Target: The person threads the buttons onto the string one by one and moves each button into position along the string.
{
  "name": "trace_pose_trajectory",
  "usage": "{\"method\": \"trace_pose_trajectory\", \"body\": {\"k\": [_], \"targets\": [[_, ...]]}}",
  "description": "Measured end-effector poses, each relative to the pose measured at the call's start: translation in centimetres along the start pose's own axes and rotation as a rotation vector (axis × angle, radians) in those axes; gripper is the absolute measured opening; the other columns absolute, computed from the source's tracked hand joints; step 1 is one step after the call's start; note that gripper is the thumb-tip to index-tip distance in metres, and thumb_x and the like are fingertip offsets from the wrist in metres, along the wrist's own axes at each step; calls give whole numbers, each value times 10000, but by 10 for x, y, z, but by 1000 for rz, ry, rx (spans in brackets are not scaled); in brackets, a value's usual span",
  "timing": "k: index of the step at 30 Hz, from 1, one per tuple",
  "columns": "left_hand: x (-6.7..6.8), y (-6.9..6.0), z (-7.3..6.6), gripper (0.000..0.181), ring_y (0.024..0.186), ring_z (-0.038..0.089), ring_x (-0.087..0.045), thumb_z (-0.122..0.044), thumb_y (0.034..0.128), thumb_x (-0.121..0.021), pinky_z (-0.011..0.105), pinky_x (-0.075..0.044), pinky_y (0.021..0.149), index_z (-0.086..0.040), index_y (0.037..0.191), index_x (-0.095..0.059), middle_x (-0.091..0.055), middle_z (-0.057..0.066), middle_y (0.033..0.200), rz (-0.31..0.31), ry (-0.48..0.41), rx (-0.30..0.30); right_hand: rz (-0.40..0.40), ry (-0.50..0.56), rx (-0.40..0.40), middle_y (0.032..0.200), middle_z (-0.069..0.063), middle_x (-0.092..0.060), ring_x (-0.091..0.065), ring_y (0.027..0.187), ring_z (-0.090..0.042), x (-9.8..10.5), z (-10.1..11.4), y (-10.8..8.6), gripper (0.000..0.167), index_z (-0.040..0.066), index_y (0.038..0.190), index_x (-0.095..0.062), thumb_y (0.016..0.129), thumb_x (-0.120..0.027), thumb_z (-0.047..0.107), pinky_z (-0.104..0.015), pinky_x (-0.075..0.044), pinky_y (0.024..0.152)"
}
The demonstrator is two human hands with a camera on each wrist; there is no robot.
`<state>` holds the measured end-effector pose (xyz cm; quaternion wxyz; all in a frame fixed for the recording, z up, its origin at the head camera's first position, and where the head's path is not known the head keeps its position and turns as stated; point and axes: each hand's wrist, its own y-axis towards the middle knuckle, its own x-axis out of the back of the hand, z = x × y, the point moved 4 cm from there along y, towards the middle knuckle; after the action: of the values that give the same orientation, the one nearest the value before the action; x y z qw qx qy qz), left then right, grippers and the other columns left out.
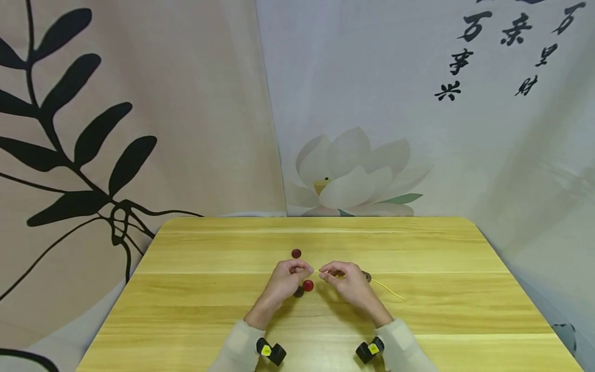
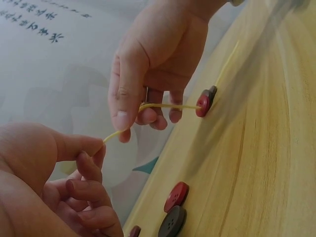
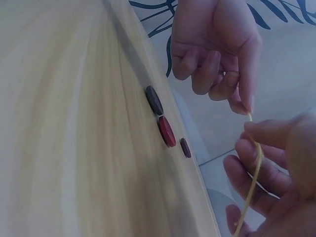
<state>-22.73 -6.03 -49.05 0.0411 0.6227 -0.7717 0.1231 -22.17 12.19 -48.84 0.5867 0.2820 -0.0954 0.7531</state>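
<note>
The yellow cord (image 2: 173, 106) could be lost from the fingertips, since only a short stretch of it is bridged between the two pinches and little grip is offered by so thin a strand. The red threaded button (image 2: 202, 105) and the dark threaded button (image 2: 213, 93), lying on the cord past the right hand (image 1: 347, 281), could be spilled off the tail if the cord were lifted steeply; whether a knot is tied at that end cannot be told. The loose red button (image 1: 308, 285) and loose dark button (image 1: 299, 292), set just beside the left hand (image 1: 285, 281), could be knocked aside if that hand were dropped carelessly. A loose maroon button (image 1: 296, 253) is seen farther up the frame.

Both forearms are brought in from the bottom edge and angled inward, so that the fingertips are nearly met at the lower centre of the head view, above the wooden table (image 1: 441, 248). By the left hand the cord is pinched between thumb and forefinger, its other fingers loosely bent. By the right hand it is likewise pinched at the tips, with the cord's tail trailed toward the lower right of the frame
</note>
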Motion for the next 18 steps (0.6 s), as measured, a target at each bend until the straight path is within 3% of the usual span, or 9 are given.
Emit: {"method": "trace_pose_trajectory", "body": {"k": [12,18], "targets": [[0,0,0,175,722,193,-498,-199,943,-674,265,-376,606,-37,993,-715,-548,19,762,16,2,-4,-5,22,-25,926,57,-734,-615,830,-109,-1,1,2,85,117,980,-756,927,-692,131,-285,-494,767],[2,1,1,184,710,178,-483,-215,946,-673,267,-368,603,-45,1007,-709,-535,28,775,22,8,1,7,64,-69,949,-47,-735,-606,801,-110,-3,-2,4,91,100,984,-748,938,-675,127,-267,-492,719]]}}
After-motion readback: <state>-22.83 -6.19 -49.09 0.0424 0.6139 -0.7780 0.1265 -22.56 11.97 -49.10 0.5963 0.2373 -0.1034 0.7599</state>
